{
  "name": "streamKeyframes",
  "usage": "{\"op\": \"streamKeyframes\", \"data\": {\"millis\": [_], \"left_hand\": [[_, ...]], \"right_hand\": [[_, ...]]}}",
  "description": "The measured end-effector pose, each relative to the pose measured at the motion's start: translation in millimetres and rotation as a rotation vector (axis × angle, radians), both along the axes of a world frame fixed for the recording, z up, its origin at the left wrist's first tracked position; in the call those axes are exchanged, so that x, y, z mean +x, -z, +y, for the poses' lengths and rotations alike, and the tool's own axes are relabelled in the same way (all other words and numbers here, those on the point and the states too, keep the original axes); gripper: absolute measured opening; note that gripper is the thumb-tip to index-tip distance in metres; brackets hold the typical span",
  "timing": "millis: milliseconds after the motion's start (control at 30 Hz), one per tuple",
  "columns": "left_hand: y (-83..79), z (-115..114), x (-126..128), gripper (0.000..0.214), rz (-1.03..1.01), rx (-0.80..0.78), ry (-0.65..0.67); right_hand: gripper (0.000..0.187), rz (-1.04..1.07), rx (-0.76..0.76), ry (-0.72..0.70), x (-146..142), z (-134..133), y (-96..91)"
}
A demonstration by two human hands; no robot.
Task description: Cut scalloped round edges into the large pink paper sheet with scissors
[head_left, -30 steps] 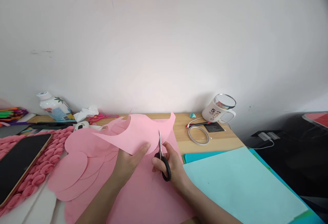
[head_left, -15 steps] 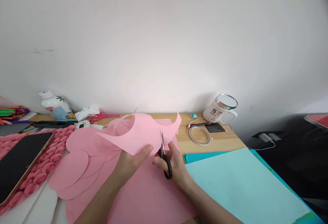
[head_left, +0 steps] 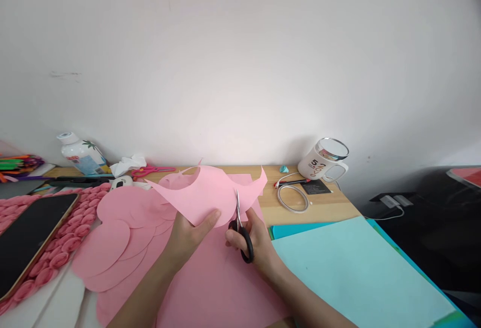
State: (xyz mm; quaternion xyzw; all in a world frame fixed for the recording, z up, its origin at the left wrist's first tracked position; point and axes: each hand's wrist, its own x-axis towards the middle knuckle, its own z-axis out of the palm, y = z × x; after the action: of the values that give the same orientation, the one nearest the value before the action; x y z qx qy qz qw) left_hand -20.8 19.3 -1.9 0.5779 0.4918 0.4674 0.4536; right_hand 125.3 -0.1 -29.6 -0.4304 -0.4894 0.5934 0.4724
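Observation:
A piece of pink paper [head_left: 205,195] with curved, pointed edges is raised above the desk. My left hand [head_left: 191,238] pinches its lower edge, thumb on the near face and the other fingers hidden behind. In my right hand [head_left: 257,240] is a pair of black-handled scissors [head_left: 246,243], its blades pointing up and around the paper on the right side of a rounded outline. Pink paper cutouts [head_left: 103,248] with rounded edges lie overlapped to the left. Beneath both hands rests a larger pink sheet [head_left: 221,288].
Light blue sheets [head_left: 349,268] lie at the right. Behind them are a white mug [head_left: 317,162], a coiled cable [head_left: 293,199] and a dark card [head_left: 317,187]. At left are a phone [head_left: 33,238] on a pink woven mat, a bottle [head_left: 82,152] and pink scissors [head_left: 150,170].
The paper's left tip has risen and shifted slightly right, and my left hand has tilted slightly with it. The scissors have barely moved.

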Motion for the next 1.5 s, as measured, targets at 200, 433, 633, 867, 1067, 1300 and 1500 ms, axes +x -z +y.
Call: {"op": "streamKeyframes", "data": {"millis": [200, 433, 633, 867, 1067, 1300, 1500], "left_hand": [[-0.8, 0, 0, 0.030, 0.002, -0.004, 0.000], [4.3, 2, -1, 0.023, -0.014, 0.011, -0.031], [5.8, 2, -1, 0.024, -0.049, 0.017, -0.056], [2.1, -1, 2, 0.032, 0.013, -0.010, -0.087], [3.9, -4, 7, 0.034, 0.021, -0.008, -0.058], [2.8, -6, 10, 0.039, 0.002, -0.023, -0.074], [4.1, -4, 9, 0.036, 0.000, -0.022, -0.044]], "right_hand": [[0.058, -0.042, -0.007, 0.013, 0, -1, -0.8], [0.054, -0.040, -0.015, 0.006, 0, 0, 2.0], [0.055, -0.059, -0.029, 0.007, 0, 0, 3.2], [0.054, -0.060, -0.038, 0.001, -3, -1, 4.7], [0.054, 0.022, 0.033, -0.022, -3, 0, 6.6], [0.060, 0.042, 0.084, -0.030, -1, 2, 8.5], [0.054, 0.085, 0.072, -0.046, -1, 1, 8.5]]}}
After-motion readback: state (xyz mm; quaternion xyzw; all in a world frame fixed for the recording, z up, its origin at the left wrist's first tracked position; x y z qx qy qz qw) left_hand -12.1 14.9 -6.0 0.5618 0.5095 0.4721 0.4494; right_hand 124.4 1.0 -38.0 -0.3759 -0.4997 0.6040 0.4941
